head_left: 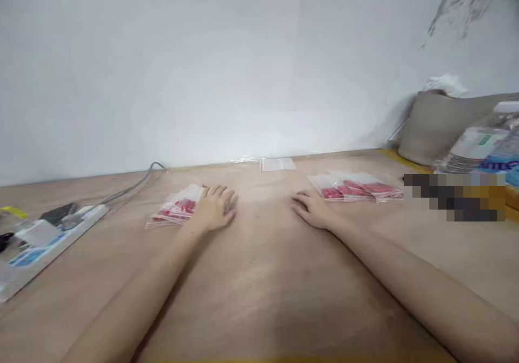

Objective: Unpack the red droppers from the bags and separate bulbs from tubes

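My left hand [214,209] lies flat on the wooden table [259,287], fingers spread, its edge resting on a small stack of clear zip bags with red pieces inside [176,209]. My right hand [311,209] also lies flat and open, holding nothing. Just to its right a second pile of clear bags with red pieces [354,186] is spread out, close to the fingertips but apart from them. A single clear empty-looking bag [278,163] lies at the back by the wall.
A white power strip [48,239] with plugs and a grey cable sits at the left. At the right stand a grey bag [438,128] and plastic water bottles [482,147]. A white wall closes the far edge.
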`<state>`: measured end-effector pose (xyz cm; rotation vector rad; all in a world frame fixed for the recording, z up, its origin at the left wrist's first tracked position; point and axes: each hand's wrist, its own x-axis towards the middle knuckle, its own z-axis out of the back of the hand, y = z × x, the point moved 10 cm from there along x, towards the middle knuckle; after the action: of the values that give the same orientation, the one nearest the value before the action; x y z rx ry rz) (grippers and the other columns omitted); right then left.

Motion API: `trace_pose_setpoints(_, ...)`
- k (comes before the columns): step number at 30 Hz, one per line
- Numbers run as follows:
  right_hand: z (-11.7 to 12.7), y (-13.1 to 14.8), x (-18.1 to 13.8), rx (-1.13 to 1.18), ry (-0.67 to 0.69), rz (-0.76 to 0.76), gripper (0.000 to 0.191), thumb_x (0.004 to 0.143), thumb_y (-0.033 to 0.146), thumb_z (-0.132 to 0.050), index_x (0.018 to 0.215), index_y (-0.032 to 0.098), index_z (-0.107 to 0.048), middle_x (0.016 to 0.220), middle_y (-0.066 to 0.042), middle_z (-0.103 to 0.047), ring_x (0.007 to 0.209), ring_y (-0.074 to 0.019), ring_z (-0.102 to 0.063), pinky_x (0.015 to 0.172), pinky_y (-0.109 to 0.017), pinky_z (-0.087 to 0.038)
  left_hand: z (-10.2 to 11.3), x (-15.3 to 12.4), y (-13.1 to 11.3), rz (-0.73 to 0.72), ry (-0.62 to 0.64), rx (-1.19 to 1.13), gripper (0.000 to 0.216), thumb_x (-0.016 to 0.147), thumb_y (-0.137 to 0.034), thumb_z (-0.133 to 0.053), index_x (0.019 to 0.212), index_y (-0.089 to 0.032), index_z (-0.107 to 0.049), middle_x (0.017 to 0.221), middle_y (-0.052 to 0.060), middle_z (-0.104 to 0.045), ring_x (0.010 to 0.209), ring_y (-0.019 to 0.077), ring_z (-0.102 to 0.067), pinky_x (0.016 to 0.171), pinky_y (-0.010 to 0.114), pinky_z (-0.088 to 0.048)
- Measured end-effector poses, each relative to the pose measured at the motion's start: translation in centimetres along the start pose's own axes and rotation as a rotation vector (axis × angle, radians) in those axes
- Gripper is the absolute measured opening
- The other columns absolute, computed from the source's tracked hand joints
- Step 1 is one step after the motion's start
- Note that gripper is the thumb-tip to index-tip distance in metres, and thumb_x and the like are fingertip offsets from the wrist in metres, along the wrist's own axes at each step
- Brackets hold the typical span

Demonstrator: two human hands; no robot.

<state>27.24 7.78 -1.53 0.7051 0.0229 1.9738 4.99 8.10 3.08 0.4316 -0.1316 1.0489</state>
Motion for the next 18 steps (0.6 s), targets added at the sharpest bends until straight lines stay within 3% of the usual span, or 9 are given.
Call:
trace_pose_setpoints(6,-0.2,0.1,0.2,-0.012,0.0,0.007,0.035,0.083,0.035,-0.044,0.106,0.014,-0.059,0.109,-0.014,-0.056,0.104,-0.0234,-0.05,0.091,-0.039,-0.04,-1.3,-2.6,3.1,-0.075,0.111,-0.037,0.032,0.078,-0.025,-0.041,0.103,-0.019,-0.059,0.108,0.01,-0.061,0.098,0.026,-0.056,0.087,0.041,-0.039)
trace_pose_setpoints(10,-0.2,0.1,0.2,0.003,-0.011,0.014,0.033,0.083,0.033,-0.045,0.105,0.014,-0.06,0.108,-0.014,-0.056,0.103,-0.0236,-0.05,0.091,-0.039,-0.04,-1.3,-2.9,3.0,0.01,-0.015,-0.147,0.033,0.087,-0.027,-0.032,0.103,-0.023,-0.061,0.108,0.005,-0.063,0.096,0.0226,-0.059,0.079,0.034,-0.044)
trace_pose_setpoints(15,0.3,0.4,0.2,0.044,-0.032,0.036,0.029,0.081,0.031,-0.047,0.102,0.015,-0.06,0.103,-0.012,-0.056,0.098,-0.0217,-0.052,0.087,-0.038,-0.042,-0.1,-1.8,-2.2,-0.008,-0.247,-0.465,0.029,0.088,-0.032,-0.04,0.101,-0.022,-0.063,0.104,0.004,-0.065,0.096,0.0187,-0.059,0.085,0.032,-0.046)
trace_pose_setpoints(18,1.3,1.7,-0.1,0.109,-0.075,0.095,0.032,0.075,0.033,-0.056,0.104,0.018,-0.058,0.102,-0.009,-0.055,0.095,-0.0205,-0.053,0.085,-0.036,-0.043,0.1,-0.4,-6.3,-0.085,-0.259,-0.63,0.026,0.087,-0.027,-0.042,0.101,-0.02,-0.063,0.105,0.005,-0.064,0.096,0.0169,-0.058,0.088,0.031,-0.045)
